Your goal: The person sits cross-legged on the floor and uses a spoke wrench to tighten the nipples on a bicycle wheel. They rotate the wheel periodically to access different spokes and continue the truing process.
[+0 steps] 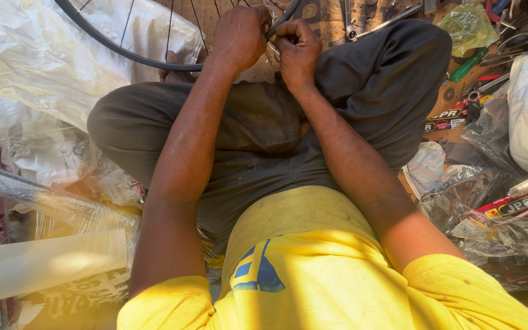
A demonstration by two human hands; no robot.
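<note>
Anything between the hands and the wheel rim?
Nothing visible. The left hand and the right hand both already close on the bicycle wheel rim above the lap, fingers at the spokes.

Black bicycle wheel rim (pixel 117 46) with thin silver spokes (pixel 131 18), arcing across the upper left of the frame and cut off by its top edge, tilted toward the lap; possibly a small spoke fitting pinched at top centre.

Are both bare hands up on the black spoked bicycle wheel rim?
Yes, the left hand and right hand both grip the black spoked bicycle wheel rim.
</note>
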